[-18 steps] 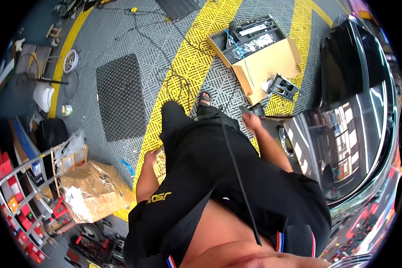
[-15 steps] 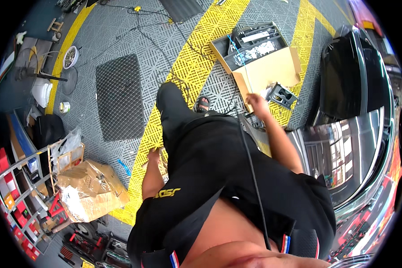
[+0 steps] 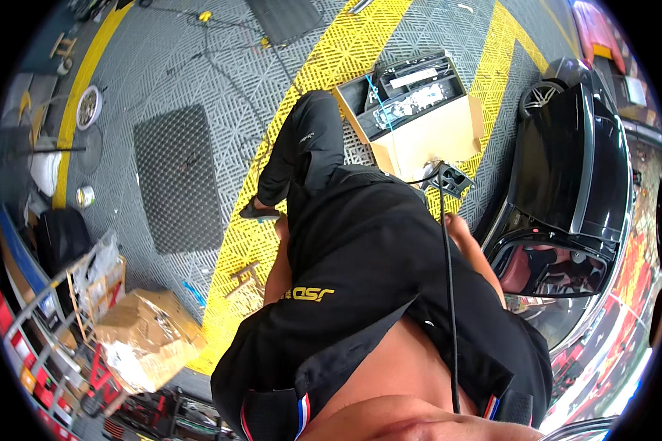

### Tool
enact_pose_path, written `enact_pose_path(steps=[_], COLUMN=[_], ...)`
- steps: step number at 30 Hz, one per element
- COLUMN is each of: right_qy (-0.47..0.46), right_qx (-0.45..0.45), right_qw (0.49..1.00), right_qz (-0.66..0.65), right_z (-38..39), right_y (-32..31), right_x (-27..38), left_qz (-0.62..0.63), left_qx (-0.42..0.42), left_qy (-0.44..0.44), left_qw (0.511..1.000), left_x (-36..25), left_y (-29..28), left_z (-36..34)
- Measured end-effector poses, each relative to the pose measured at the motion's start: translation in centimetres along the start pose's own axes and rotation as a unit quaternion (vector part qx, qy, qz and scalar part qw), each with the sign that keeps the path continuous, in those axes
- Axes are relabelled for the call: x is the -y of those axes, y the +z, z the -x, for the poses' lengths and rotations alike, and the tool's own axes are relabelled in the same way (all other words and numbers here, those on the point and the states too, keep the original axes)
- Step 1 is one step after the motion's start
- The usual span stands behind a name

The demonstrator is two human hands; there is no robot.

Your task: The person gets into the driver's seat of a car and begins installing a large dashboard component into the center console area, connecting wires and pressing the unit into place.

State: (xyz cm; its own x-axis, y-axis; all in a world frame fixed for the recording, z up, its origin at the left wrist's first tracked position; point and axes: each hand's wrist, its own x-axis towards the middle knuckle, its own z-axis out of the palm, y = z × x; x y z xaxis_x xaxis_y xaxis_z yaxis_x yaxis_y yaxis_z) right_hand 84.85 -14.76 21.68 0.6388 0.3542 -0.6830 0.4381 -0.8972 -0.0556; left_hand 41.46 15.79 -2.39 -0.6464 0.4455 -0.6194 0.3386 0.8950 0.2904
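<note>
So both hands are hanging low, out at the sides of the black shirt (image 3: 360,272). The left hand (image 3: 282,227) is mostly tucked behind the body, so I honestly can't tell how open it is or if it's got hold of anything. Nearest stuff to it is a sandal (image 3: 258,212) on the foot and some wood-coloured pieces (image 3: 244,276) on the floor (image 3: 228,154). Right hand (image 3: 457,223) looks loosely curled, but the fingers are too small and partly hidden to say how far, or whether there's something in it.

Just beyond that right hand is a black plastic part (image 3: 457,181) with rounded openings, kinda like a cup holder. It's right by the lower end of an open cardboard box (image 3: 434,143). Flap's folded out flat, and inside the box there's a black tray with a pale strip, some shiny clear-wrapped bits and a thin blue strap across it.

Right side is a black car (image 3: 548,184), reddish seat showing through a window. Over on the left there's a dark mat (image 3: 176,176) lying flat, plus a big taped-up carton (image 3: 151,331). Black cable (image 3: 450,309) runs down in front of the shirt too.
</note>
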Motion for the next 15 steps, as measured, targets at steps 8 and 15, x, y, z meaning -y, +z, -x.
enact_pose_path(steps=[8,15], right_qy=[0.081,-0.027], right_qx=[0.068,-0.032], right_qw=[0.990,0.969], right_qz=[-0.090,-0.244], right_z=[-11.1,-27.0], right_y=[2.9,-8.6], right_x=[8.7,27.9], left_qz=[-0.198,-0.180], left_qx=[0.363,0.276], left_qy=[0.253,0.168], left_qw=[0.875,0.929], left_x=[-25.6,-59.5], left_y=[2.7,2.2], left_z=[-6.7,-14.3])
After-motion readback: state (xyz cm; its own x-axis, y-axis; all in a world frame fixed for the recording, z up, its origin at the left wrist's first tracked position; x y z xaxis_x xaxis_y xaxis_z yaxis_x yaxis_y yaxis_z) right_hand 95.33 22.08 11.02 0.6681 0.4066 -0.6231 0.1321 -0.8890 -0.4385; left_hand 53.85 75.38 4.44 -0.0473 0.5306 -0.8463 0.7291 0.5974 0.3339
